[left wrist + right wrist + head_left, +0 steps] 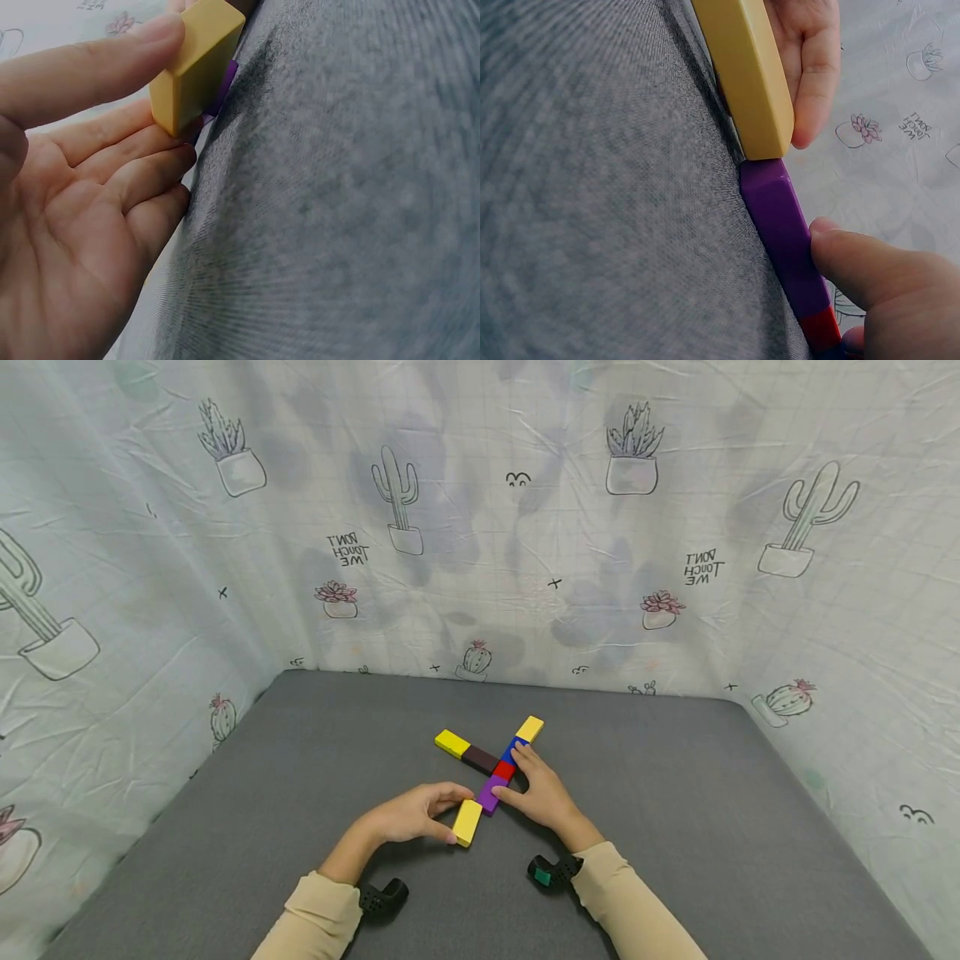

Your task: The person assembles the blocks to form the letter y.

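Observation:
My left hand (pixel 411 814) pinches a pale yellow block (pixel 467 823) between thumb and fingertips at the near end of a row of blocks. In the right wrist view, that block's end meets the purple block (pixel 784 232). My right hand (pixel 546 795) lies over the row with its fingers spread. Its thumb rests on the purple block and its fingertips on the blue block (pixel 509 752). Between those two sits a red block (pixel 504 771). A second pale yellow block (pixel 530 728) forms the far end. A dark brown block (pixel 481 759) branches left from the red one, ending in a bright yellow block (pixel 452 743).
The blocks lie on a grey cloth-covered table (pixel 337 718). A white curtain (pixel 480 527) printed with cacti hangs behind and along both sides. Each wrist wears a black camera, the left one (pixel 384 897) and the right one (pixel 553 872), close over the cloth.

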Demonstrator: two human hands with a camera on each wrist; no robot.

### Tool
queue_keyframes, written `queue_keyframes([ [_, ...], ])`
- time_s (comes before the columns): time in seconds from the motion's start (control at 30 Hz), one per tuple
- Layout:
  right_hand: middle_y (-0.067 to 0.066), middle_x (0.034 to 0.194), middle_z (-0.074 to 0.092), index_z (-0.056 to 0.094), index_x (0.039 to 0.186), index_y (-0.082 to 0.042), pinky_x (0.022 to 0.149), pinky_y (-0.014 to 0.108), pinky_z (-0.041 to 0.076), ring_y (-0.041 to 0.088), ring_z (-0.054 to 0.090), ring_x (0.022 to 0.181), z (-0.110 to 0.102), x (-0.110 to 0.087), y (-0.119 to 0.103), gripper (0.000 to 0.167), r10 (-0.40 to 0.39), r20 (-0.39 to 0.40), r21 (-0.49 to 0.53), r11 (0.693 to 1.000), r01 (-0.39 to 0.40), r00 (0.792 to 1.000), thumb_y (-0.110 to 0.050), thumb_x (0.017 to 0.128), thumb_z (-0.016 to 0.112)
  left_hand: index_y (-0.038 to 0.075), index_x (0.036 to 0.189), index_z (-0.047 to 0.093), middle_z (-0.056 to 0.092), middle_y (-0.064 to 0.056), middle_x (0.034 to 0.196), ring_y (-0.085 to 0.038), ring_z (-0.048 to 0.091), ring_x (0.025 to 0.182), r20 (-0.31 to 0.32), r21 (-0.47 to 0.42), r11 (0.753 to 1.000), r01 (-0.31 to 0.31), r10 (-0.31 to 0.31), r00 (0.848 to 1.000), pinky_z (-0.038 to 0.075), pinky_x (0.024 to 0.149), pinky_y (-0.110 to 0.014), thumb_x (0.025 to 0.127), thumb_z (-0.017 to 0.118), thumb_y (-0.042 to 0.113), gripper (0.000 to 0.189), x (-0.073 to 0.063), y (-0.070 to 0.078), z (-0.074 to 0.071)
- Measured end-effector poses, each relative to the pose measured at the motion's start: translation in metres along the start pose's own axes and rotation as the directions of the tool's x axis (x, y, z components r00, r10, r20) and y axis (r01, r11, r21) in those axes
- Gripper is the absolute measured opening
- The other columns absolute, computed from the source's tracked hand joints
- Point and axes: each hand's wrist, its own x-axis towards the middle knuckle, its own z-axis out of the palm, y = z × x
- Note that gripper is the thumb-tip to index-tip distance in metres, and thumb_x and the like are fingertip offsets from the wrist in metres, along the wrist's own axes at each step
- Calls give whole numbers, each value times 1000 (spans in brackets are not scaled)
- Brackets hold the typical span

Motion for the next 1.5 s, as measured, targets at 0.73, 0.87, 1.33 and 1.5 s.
queue_keyframes([
  [0.73, 9, 156, 26, 37, 145, -5, 112, 52, 27, 28, 21, 145, 3, 2, 6, 81, 17, 9, -23, 1000, -16, 1000, -49, 84, 67, 5, 143, 40, 39, -10, 149, -27, 34, 139, 2, 125, 990, 71, -72, 997, 29, 112, -48, 84, 72, 14, 67, 4, -1, 2],
  [0.87, 9, 156, 26, 37, 145, -5, 112, 52, 27, 28, 21, 145, 2, 2, 5, 82, 12, 8, -16, 1000, -12, 1000, -50, 84, 66, 7, 143, 41, 40, -7, 149, -24, 36, 138, -6, 187, 979, 78, -78, 997, 30, 112, -46, 84, 72, 16, 68, 5, -1, 3],
  [1.33, 14, 154, 28, 38, 144, -1, 110, 56, 29, 32, 23, 144, 1, 2, 6, 83, -9, -13, -13, 1000, 8, 1000, -52, 84, 64, 16, 144, 42, 41, -7, 148, -27, 39, 136, -43, 297, 948, 114, -106, 993, 34, 109, -48, 82, 74, 20, 70, 8, 2, 6],
  [1.5, 12, 155, 27, 37, 145, -3, 111, 53, 28, 30, 23, 144, 1, 4, 6, 81, 17, 4, -25, 1000, -17, 1000, -50, 84, 66, 16, 144, 42, 41, -8, 148, -27, 39, 136, -43, 303, 946, 113, -105, 994, 34, 109, -48, 82, 74, 20, 70, 9, 2, 6],
])
